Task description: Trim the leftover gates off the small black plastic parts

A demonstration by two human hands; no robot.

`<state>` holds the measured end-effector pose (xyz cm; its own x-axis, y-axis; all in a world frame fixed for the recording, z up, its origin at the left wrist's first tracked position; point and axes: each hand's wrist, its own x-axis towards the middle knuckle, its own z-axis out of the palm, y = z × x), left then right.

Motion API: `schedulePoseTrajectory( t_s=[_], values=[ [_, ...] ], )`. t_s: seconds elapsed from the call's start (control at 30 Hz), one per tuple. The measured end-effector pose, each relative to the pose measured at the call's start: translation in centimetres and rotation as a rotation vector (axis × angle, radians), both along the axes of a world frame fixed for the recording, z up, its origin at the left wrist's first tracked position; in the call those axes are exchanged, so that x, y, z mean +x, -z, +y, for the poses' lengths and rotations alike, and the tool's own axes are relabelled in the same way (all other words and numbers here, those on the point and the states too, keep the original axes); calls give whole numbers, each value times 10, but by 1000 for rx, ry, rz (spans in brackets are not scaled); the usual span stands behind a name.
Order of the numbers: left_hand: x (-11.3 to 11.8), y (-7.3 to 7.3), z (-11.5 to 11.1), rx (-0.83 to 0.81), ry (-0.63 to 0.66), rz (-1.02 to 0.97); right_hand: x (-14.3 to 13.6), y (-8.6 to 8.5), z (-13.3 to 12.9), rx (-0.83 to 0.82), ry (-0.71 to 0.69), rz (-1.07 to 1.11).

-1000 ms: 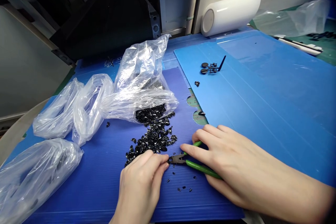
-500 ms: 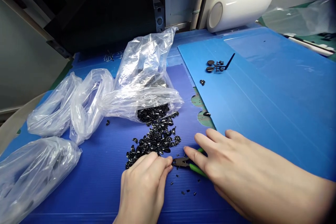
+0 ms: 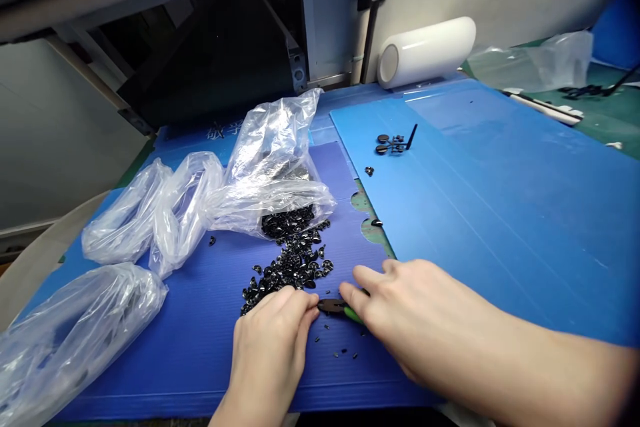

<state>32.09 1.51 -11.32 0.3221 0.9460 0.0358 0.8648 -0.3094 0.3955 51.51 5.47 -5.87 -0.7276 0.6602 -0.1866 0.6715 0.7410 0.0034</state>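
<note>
My left hand [image 3: 273, 337] is closed, thumb and forefinger pinched at the tip of the cutters; whatever sits between those fingertips is too small to name. Green-handled cutters [image 3: 333, 307] are gripped in my right hand [image 3: 400, 317], their dark jaws pointing left and touching the left fingertips. Behind my left hand lies a heap of small glossy black parts [image 3: 290, 263], spilling from the mouth of a clear plastic bag [image 3: 275, 140]. Tiny black scraps [image 3: 344, 351] are scattered on the blue sheet below the cutters.
More clear bags [image 3: 187, 203] lie at the left. On the light blue board [image 3: 480, 200] at the right are a black branched frame with parts [image 3: 393, 145] and a few loose pieces. A white roll [image 3: 427, 53] rests at the back.
The camera view has shifted, showing more of the back wall. The fingers of my right hand have drawn in around the green handles. My left hand keeps its pinch beside the jaws.
</note>
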Motion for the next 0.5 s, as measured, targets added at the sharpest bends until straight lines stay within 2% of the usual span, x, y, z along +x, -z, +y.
schedulePoseTrajectory(
  t_s=[0.1,0.23,0.4,0.5],
  values=[
    [3,-4,0,-82,-62,-15,16,-2,-2,-127,85,60],
    [10,-12,0,-122,-126,9,32,-4,-7,-188,222,43],
    [13,-20,4,-167,-124,40,34,-2,-12,-117,225,88],
    [12,-25,9,-192,-101,35,37,6,-17,-75,208,161]
  ],
)
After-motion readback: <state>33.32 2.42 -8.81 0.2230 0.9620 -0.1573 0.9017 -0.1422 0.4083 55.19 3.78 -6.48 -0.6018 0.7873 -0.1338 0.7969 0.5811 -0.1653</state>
